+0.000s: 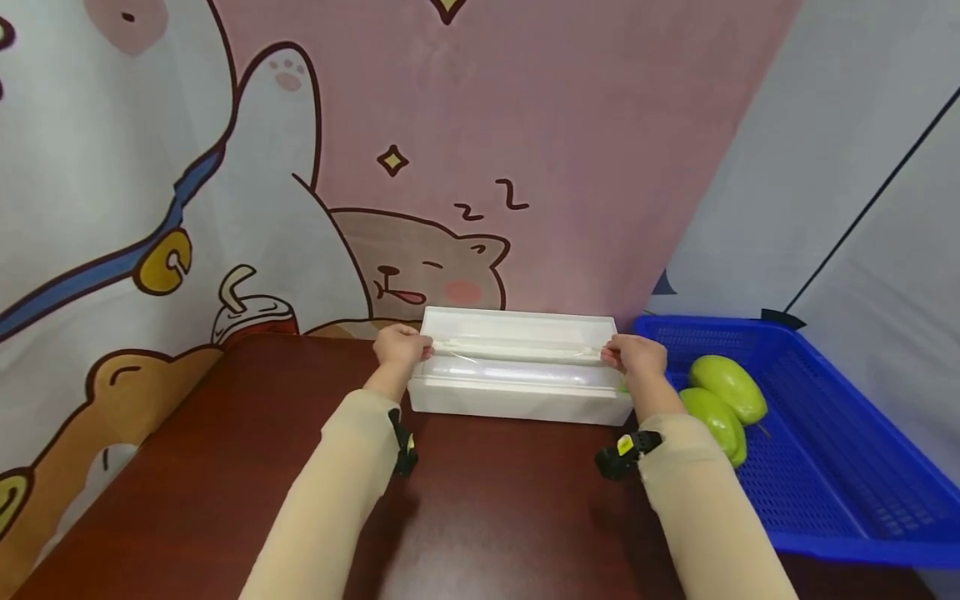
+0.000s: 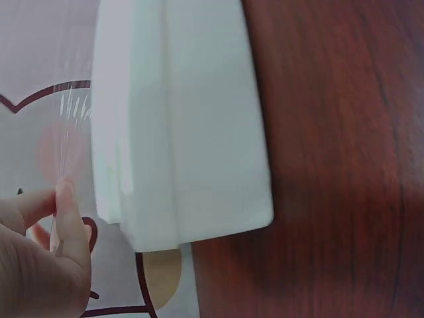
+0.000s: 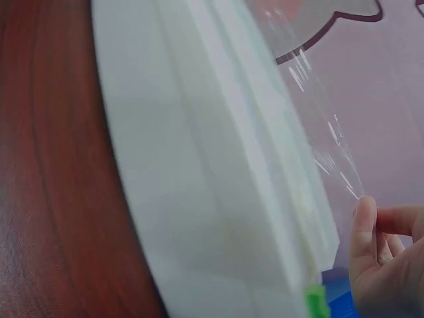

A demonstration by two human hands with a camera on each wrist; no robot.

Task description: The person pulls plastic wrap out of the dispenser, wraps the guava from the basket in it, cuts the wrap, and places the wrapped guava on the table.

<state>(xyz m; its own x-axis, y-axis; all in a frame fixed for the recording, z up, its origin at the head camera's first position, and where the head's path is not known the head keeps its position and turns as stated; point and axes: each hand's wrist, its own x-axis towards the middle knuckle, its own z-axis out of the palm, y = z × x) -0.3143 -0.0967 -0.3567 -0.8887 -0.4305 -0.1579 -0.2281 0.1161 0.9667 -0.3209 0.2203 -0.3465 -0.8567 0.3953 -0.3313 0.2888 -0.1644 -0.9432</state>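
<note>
A white cling film dispenser box (image 1: 517, 402) stands on the table with its lid (image 1: 517, 323) raised at the back. Inside lies a roll of clear film (image 1: 525, 372). My left hand (image 1: 401, 348) pinches one corner of the cling film (image 2: 65, 156) between thumb and fingers, beside the box's left end. At the right end my right hand (image 1: 639, 360) pinches the other corner of the cling film (image 3: 338, 142). Between the hands the sheet is stretched, with creases running to each pinch. A small green part (image 3: 317, 301) shows at the box's right end.
To the right stands a blue plastic basket (image 1: 862, 417) with green, mango-like fruits (image 1: 727, 387) in it. The brown wooden table (image 1: 510, 508) extends in front of the box. Behind it hangs a cartoon-printed cloth (image 1: 585, 167).
</note>
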